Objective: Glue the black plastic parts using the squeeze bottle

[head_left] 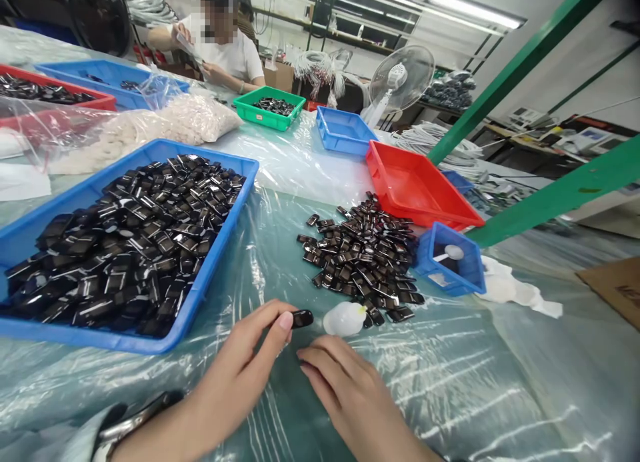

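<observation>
Between the thumb and fingers of my left hand (260, 345) is a small glossy black plastic piece (303, 319), its rounded end pointing right. My right hand (345, 382) rests just in front of a small white squeeze bottle (345, 319), palm down with its fingers curled together. Whatever lies under those fingertips is hidden. Beyond the bottle spreads a loose pile of similar dark pieces (363, 252). On the left, a large blue tray (210, 275) is heaped with more glossy black pieces (135, 242).
A red tray (420, 189) and a small blue bin (445, 282) holding a white spoon (453, 252) stand right of the pile. White tissue (515, 289) lies beside it. Green posts (555, 189) rise at right. A co-worker (225, 49) sits across the plastic-covered table (280, 249).
</observation>
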`<state>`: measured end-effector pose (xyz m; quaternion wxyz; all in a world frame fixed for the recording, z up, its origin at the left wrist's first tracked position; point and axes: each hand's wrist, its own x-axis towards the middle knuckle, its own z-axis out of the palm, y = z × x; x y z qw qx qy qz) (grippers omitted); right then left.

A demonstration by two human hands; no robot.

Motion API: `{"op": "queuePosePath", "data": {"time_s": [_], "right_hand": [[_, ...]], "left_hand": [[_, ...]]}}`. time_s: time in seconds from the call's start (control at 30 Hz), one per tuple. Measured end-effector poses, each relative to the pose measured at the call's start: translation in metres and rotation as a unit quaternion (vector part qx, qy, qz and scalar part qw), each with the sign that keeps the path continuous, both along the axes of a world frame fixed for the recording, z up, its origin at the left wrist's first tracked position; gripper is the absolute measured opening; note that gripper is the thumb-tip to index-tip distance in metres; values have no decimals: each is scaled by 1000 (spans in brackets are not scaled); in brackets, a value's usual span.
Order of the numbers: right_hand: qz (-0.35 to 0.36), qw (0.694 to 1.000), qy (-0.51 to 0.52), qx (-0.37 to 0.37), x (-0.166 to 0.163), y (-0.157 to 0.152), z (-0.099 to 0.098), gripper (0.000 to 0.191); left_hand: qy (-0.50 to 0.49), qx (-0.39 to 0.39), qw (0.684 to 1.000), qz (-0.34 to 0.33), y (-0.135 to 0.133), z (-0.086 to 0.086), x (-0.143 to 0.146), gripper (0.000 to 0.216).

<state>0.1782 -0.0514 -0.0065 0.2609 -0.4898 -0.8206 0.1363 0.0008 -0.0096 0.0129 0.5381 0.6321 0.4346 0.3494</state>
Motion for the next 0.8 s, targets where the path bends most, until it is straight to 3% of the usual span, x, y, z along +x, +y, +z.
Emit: {"op": "queuePosePath", "data": {"time_s": [0.13,0.27,0.43,0.57,0.8], "right_hand": [[1,999,42,-12,-2,1,1,29],[-6,992,122,-29,1,-2,12,17],[-31,933,335,-128,13,-4,26,22],[-42,881,416,-220,20,-2,29,11],[-9,869,439,-227,21,-1,34,18]], "left_hand": [[-2,3,1000,0,-1,1,1,25],[1,2,1000,-17,-3,4,-1,26],[-5,-8,998,-65,-5,3,-1,31],[-20,-42,994,-103,-8,2,0,35],[-27,-103,988,-108,-8,7,-2,34]]}}
